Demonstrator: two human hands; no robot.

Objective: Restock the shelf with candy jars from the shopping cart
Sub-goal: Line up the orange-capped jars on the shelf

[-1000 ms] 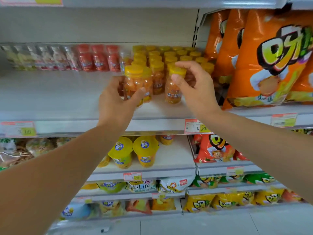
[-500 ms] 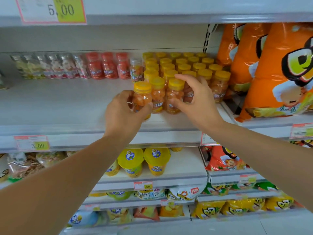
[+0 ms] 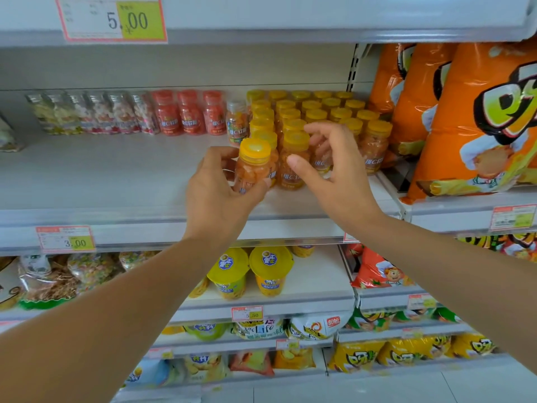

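My left hand [image 3: 216,193] grips a yellow-lidded jar of orange candy [image 3: 253,162] and holds it at the front-left corner of a block of several matching jars [image 3: 315,112] on the white shelf [image 3: 116,175]. Just to its right, my right hand [image 3: 334,175] is spread and relaxed. Its thumb lies in front of the front-row jar [image 3: 294,146], which stands on the shelf, and its fingers reach over the jars behind. The shopping cart is out of view.
Red-lidded jars [image 3: 190,112] and clear-lidded jars [image 3: 96,112] line the back of the shelf to the left. Large orange snack bags [image 3: 476,120] fill the bay to the right. Yellow cups [image 3: 270,271] and more snack bags sit on the lower shelves.
My right hand has let go of its jar, which now stands in the front row, and its fingers have spread. My left hand has brought its jar closer to the block.
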